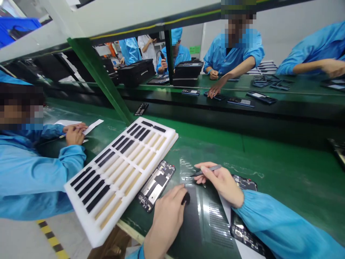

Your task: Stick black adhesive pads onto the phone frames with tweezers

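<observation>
Grey, slim, pointed tweezers (215, 168) sit pinched between the thumb and fingers of the right hand (222, 181), their tips aimed at the far part of a clear, glossy plastic film (185, 165). Whether the tips touch that film, or grip anything, I cannot tell. Just nearer lies a flat, smooth, dark-grey sheet (190, 219), and at its left edge a small, black, rounded piece (185, 198) shows beside the fingertips of the left hand (169, 212). Those fingers are bent and close together; whether they clamp the black piece or only rest by it is hidden.

Judging by the pose, the step in hand is fine tweezer work at the film, with the left hand steadying or minding the near side. Such a move calls for a light pinch, still tips and a sheet that does not slide.

Left of the left hand lies a black-and-silver phone chassis with exposed circuitry (157, 183), close against a thick, white foam tray (87, 226) whose slots hold black strips, while others show tan. Beneath the right forearm, partly covered, is more black phone hardware (246, 233). All this rests on a green bench (296, 172); co-workers in blue sleeves sit beyond and to the left.
</observation>
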Tool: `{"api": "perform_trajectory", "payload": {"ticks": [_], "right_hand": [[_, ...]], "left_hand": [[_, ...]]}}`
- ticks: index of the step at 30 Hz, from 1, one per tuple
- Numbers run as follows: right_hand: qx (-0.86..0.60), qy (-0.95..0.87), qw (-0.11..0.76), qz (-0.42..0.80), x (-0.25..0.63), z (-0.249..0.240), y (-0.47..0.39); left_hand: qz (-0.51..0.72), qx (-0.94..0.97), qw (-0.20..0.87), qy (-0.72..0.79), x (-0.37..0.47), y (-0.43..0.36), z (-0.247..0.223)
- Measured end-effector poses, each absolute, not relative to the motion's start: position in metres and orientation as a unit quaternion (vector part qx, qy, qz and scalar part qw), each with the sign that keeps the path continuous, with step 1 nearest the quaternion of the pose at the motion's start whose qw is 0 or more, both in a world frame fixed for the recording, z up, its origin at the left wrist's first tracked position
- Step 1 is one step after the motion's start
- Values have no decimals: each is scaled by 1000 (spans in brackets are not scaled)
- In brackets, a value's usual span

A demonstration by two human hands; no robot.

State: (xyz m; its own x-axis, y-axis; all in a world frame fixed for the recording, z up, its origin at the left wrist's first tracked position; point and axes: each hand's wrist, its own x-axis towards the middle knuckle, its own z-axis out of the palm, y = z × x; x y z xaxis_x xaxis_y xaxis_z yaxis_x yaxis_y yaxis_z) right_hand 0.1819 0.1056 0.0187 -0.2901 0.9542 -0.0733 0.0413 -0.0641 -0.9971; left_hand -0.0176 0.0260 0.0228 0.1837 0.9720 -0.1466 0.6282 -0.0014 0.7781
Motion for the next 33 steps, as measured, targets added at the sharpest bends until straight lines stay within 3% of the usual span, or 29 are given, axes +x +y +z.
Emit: {"api": "perform_trajectory", "payload": {"ticks": [6, 11, 24, 33], "right_hand": [[-426, -560, 449, 550, 187, 73, 72], [-424, -560, 466, 539, 185, 77, 58], [-420, -605, 458, 497, 188, 78, 62], [-369, -772, 458, 241, 198, 80, 64]], "left_hand": [[417, 448, 594, 523, 5, 23, 43], [519, 272, 727, 357, 15, 22, 57], [532, 254, 737, 332, 20, 25, 58], [517, 266, 725, 370, 20, 24, 65]]}}
